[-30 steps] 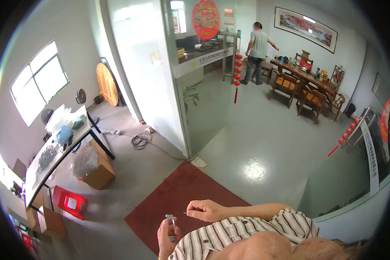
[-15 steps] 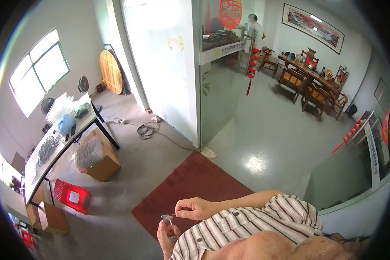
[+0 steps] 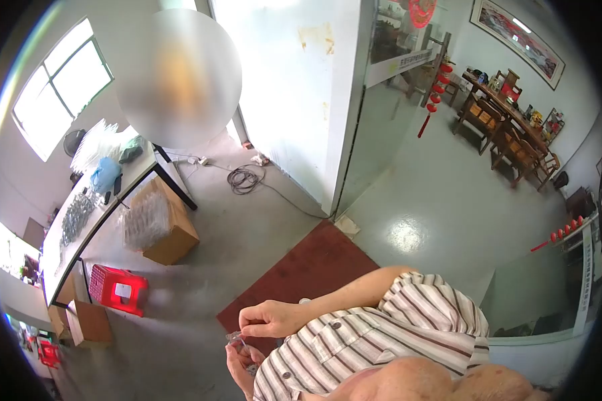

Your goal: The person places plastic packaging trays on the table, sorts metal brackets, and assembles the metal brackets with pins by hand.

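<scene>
My left hand [image 3: 239,366] is low in front of the striped shirt, its fingers closed around a small shiny clear piece [image 3: 233,337]. A little more of something shiny shows in its palm, too small to name. Just above it, my right hand [image 3: 272,319] is closed in a pinch, thumb and fingertips right at the top of the clear piece. Whatever is between the right fingertips is hidden. Both hands are over the dark red mat [image 3: 314,257].
On the left stands a long white table [image 3: 135,175] with plastic bags and a pile of small metal-looking parts. Near it are a cardboard box [image 3: 174,230] of clear packaging and a red stool [image 3: 118,289]. A cable coil [image 3: 245,179] lies by the glass partition [image 3: 381,127].
The view has shifted, and both hands appear farther left. My right fingertips, earlier a little apart from the clear piece, are now at its top. A blurred round patch covers the wooden disc.
</scene>
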